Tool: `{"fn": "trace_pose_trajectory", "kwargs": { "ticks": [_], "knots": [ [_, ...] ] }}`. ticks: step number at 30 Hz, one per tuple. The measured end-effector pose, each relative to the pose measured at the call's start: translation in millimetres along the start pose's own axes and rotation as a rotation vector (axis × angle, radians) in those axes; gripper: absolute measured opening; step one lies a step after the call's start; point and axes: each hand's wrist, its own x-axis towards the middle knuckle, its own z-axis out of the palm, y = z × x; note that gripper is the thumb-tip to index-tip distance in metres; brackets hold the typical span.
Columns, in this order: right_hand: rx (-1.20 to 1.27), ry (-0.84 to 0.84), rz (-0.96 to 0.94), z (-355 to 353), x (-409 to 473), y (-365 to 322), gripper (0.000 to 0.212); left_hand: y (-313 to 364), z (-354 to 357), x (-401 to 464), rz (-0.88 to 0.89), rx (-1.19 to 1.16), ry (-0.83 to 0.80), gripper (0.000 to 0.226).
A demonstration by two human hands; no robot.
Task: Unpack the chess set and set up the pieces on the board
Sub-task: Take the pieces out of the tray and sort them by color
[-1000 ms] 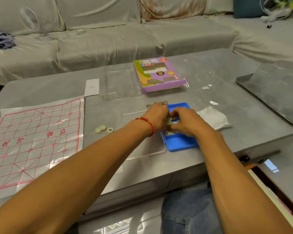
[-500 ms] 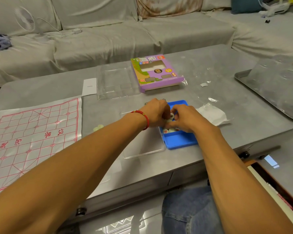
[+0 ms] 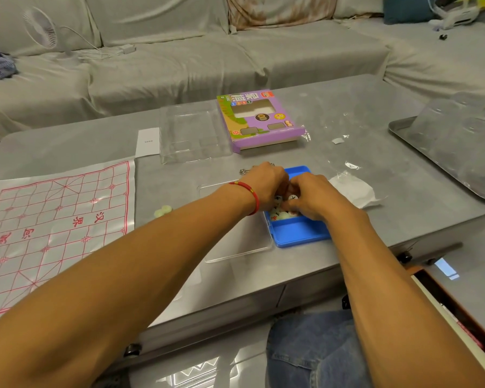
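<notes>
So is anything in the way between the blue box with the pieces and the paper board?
Only small things. Between the blue box and the paper board lie a flat clear lid and a few loose pale pieces on the table. All are low, so the hands could probably pass over them.

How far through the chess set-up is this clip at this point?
Early on. Done: the purple box is emptied and the board sheet lies spread on the table. In hand: the left hand and right hand both work at pieces in the blue case. Left: no piece stands on the board; a few pale pieces lie beside it.
</notes>
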Motion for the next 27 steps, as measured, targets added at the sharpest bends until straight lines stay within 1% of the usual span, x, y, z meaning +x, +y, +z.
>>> {"fn": "trace_pose_trajectory", "kwargs": {
  "ticks": [5,8,12,14,16,18,23,27],
  "knots": [
    [0.028,-0.014,0.023,0,-2,1,0.010,-2,3,-2,0.022,-0.037,-0.026,0.035],
    [-0.003,0.007,0.035,1,-2,-2,0.010,-2,5,-2,0.055,0.023,-0.028,0.024],
    [-0.096,0.012,0.005,1,-5,-7,0.011,-3,11,-4,0.093,0.105,0.046,0.020],
    [-0.078,0.003,0.004,1,-6,-5,0.007,-5,13,-4,0.099,0.098,0.059,0.019],
    [-0.049,-0.001,0.009,1,-7,-3,0.014,-8,13,-5,0.100,0.059,0.061,0.019],
    [-0.039,0.001,0.006,2,-7,-3,0.011,-11,9,-7,0.079,-0.005,0.080,0.021],
    [-0.008,0.032,0.010,5,-7,-10,0.017,-26,-1,-27,-0.018,-0.186,0.177,0.024],
    [-0.056,0.051,0.024,7,1,-11,0.009,-48,-1,-68,-0.113,-0.200,0.210,0.028]
  ]
}}
